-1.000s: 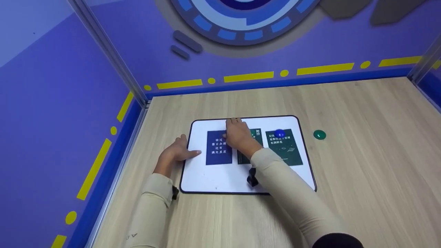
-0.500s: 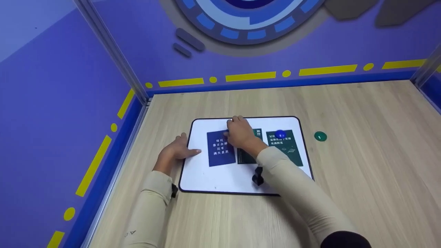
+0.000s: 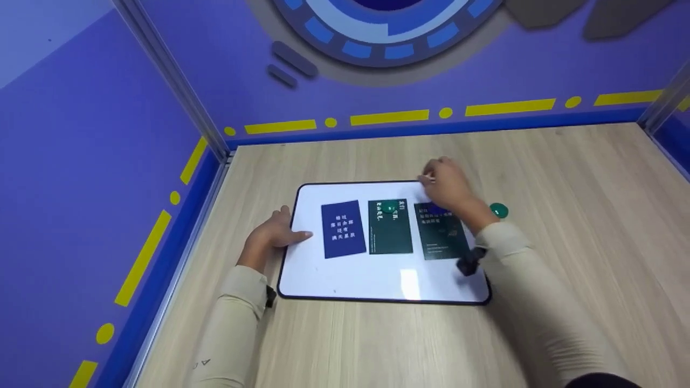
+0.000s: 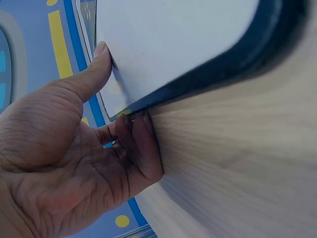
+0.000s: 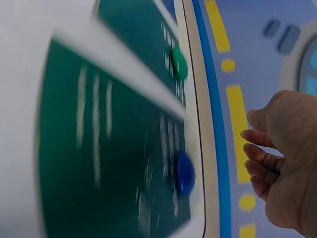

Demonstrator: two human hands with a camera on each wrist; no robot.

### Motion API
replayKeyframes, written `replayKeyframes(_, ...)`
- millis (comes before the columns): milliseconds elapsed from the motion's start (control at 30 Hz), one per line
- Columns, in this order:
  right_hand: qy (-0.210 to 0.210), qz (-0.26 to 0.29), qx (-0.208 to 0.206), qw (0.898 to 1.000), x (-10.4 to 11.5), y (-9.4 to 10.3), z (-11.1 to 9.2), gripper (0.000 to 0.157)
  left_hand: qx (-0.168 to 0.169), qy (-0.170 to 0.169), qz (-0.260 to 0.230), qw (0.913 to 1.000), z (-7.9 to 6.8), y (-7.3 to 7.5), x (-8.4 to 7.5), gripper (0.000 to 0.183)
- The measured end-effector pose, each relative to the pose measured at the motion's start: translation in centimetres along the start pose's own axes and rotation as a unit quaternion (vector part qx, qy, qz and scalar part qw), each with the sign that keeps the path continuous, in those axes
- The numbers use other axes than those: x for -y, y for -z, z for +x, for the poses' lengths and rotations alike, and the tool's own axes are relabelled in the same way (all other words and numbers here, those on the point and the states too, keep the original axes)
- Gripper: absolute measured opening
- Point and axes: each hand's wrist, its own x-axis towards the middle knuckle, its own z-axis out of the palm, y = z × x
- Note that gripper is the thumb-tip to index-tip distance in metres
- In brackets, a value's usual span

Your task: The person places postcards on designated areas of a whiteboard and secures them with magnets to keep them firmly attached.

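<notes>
A black-rimmed whiteboard (image 3: 345, 280) lies on the table, bearing three cards. The left one is a dark blue card (image 3: 343, 229), slightly tilted, with no magnet on it. A round green magnet (image 3: 389, 207) sits on the middle green card (image 3: 391, 234). On the right green card (image 3: 444, 242) is a blue magnet (image 5: 185, 174), mostly behind my right hand in the head view. My left hand (image 3: 273, 230) grips the board's left edge, thumb on top and fingers curled against the rim. My right hand (image 3: 448, 186) is over the top edge, fingers loosely bent, nothing visible in them.
A second green magnet (image 3: 499, 210) lies on the wooden table (image 3: 582, 226) to the right of the board. A purple-blue wall panel (image 3: 485, 81) with yellow dashes stands behind, and another side panel (image 3: 81, 188) rises on the left.
My right hand has lifted off the middle of the board and moved right, uncovering the middle card and its green magnet. The blue card has become slightly tilted. My left hand stays put.
</notes>
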Motion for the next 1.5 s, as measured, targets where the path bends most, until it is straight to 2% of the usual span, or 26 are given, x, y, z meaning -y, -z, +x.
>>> replayKeyframes(200, -0.030, 0.003, -0.008, 1.000, -5.4, 3.0, -2.1, 0.032, 0.007, 0.007, 0.005, 0.9999, 0.2, 0.1, 0.3, 0.111)
replayKeyframes(433, -0.043, -0.012, 0.009, 0.999, -10.6, 5.9, -5.0, 0.039, 0.004, 0.011, -0.008, 0.9999, 0.2, -0.2, 0.4, 0.111)
replayKeyframes(600, -0.066, -0.021, 0.028, 0.997, -13.2, 7.0, -6.3, 0.055, 0.002, 0.008, -0.010, 0.9999, 0.3, -0.5, 0.4, 0.110)
replayKeyframes(700, -0.076, -0.006, 0.040, 0.996, -14.0, 7.2, -6.6, 0.065, -0.001, 0.006, -0.006, 1.0000, 0.3, -0.4, 0.4, 0.110)
replayKeyframes(867, -0.082, 0.020, 0.063, 0.994, -14.4, 7.2, -6.7, 0.069, -0.003, 0.003, -0.004, 1.0000, 0.3, -0.1, 0.3, 0.110)
replayKeyframes(1067, -0.096, 0.022, 0.119, 0.988, -14.2, 7.6, -6.5, 0.080, -0.012, 0.002, -0.004, 0.9999, 0.3, -0.2, 0.3, 0.109)
replayKeyframes(1300, -0.079, 0.011, 0.157, 0.984, -13.8, 7.9, -6.3, 0.068, -0.020, 0.006, -0.014, 0.9997, 0.0, -0.4, 0.4, 0.107)
replayKeyframes(1500, -0.078, 0.006, 0.155, 0.985, -13.8, 7.9, -6.2, 0.060, -0.026, -0.003, -0.011, 0.9996, -0.1, -0.2, 0.1, 0.107)
